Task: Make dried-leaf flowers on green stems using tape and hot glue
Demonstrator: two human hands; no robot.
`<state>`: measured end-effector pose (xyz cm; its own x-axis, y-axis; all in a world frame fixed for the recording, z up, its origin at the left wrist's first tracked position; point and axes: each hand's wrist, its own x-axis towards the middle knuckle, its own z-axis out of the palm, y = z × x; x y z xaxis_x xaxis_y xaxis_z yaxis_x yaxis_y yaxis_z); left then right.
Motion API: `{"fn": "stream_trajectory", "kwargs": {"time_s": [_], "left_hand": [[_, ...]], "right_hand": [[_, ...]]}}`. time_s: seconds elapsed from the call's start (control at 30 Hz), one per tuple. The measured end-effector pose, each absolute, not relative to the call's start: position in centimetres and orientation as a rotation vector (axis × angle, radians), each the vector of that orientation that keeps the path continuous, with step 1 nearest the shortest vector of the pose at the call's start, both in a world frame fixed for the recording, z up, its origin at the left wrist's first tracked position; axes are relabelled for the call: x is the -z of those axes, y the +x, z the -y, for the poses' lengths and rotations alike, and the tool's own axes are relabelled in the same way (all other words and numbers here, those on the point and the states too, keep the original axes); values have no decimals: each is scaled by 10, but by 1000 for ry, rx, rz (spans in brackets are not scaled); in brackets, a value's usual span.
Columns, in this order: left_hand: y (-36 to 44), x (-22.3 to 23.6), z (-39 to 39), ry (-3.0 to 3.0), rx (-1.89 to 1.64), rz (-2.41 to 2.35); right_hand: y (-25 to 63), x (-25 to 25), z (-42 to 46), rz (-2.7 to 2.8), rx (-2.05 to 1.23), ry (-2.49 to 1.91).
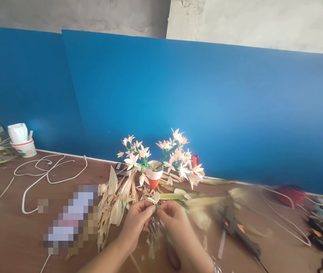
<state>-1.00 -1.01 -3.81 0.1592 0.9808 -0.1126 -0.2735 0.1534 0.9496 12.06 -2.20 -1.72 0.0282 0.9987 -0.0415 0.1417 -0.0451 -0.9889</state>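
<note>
My left hand (137, 220) is closed, its thumb and fingers pinching a small pale flower (154, 198) that looks made of corn husk. A narrow green strip (155, 211) runs at the flower's base, between both hands. My right hand (175, 217) pinches this strip from the other side, its fingertips close to the left thumb. Just beyond the hands, a paper cup (154, 176) with a red lower part holds green-stemmed sprays of cream husk flowers (178, 157). Dried husks (118, 201) lie left of the hands.
A dark glue gun (239, 231) lies to the right, near a red object (290, 195) and cables. White cable (47, 172) loops across the left of the brown table (5, 223). At the back left stands a white tub (24, 148). A blue panel (207, 106) rises behind.
</note>
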Motion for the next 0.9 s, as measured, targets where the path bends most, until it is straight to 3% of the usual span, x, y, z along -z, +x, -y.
{"fn": "stream_trajectory", "kwargs": {"time_s": [0.5, 0.67, 0.9], "left_hand": [[-13, 20, 16, 798, -1051, -669], [-16, 19, 14, 889, -1060, -720], [-12, 23, 14, 960, -1173, -891]], "right_hand": [[129, 34, 23, 772, -2022, -804], [129, 34, 21, 797, -1980, -826], [123, 22, 22, 959, -1558, -1094]]}}
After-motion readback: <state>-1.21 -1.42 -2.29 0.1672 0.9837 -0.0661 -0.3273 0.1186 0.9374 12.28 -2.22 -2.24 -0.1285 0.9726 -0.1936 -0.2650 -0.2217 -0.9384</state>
